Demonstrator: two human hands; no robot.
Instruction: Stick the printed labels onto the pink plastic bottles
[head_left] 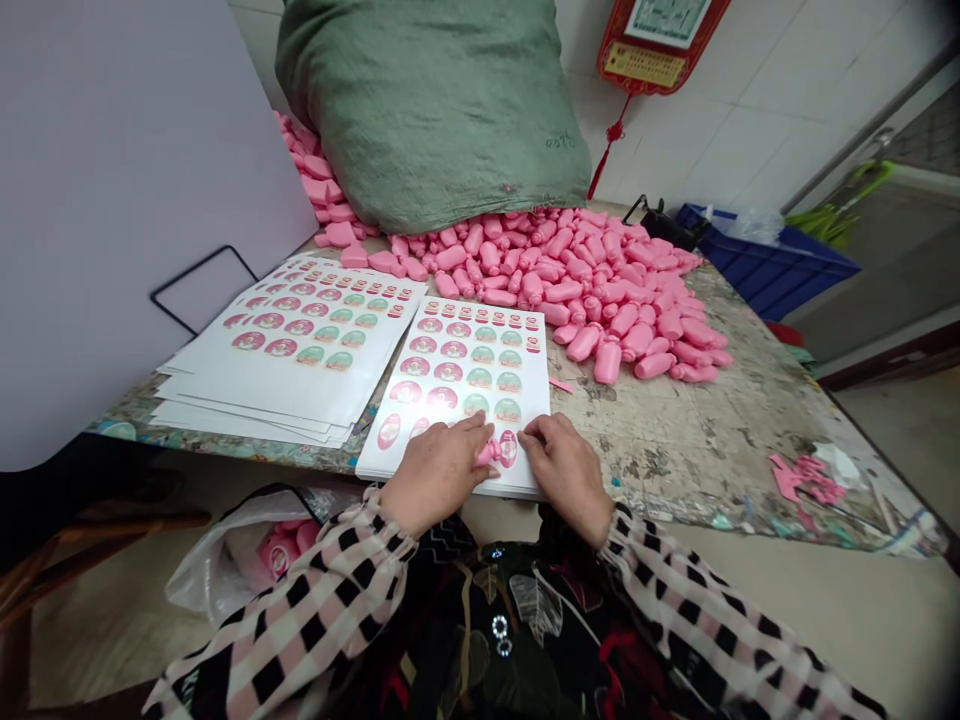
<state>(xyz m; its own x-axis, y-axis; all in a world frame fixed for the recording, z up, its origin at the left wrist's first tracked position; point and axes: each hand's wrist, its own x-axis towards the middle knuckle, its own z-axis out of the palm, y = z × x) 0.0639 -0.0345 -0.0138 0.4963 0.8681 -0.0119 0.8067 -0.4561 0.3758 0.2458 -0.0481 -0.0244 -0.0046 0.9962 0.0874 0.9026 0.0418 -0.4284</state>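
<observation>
A stack of white sticker sheets (469, 345) with pink and green labels lies at the table's front edge. My left hand (441, 470) rests over its lower part, closed round a small pink bottle (489, 453) that shows between thumb and fingers. On the right edge of the same stack, my right hand (566, 468) has its thumb and fingertips together beside an oval pink label (508, 449); whatever may be between them is too small to make out.
More sticker sheets (300, 370) lie to the left. A big heap of pink bottles (577, 265) spreads behind, under a green sack (442, 110). Pink scraps (806, 478) lie at the right, a blue crate (787, 265) beyond. Below left hangs a plastic bag (214, 570).
</observation>
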